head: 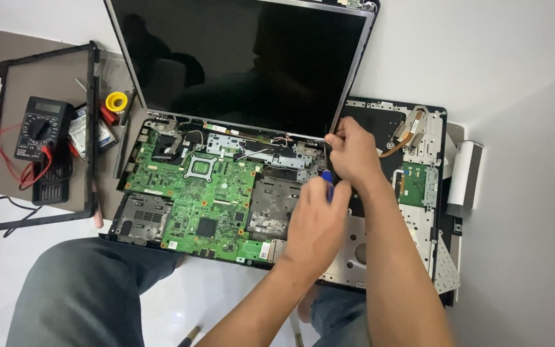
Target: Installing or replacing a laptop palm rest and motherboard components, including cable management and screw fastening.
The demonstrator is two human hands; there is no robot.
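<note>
An opened laptop lies on the floor with its green motherboard (194,193) bare and its dark screen (239,58) tilted up. My left hand (316,222) grips a blue-handled screwdriver (327,183), its tip pointing down near the right screen hinge (309,151). My right hand (351,151) pinches something small at that hinge, by the lower right corner of the screen; what it holds is too small to tell. The two hands are close together, the left just below the right.
The removed top cover (419,180) lies upside down at the right. A black screen bezel (91,128), a multimeter (40,128) with red leads, a yellow solder roll (116,101) and small tools sit left. My knees (85,295) are at the bottom.
</note>
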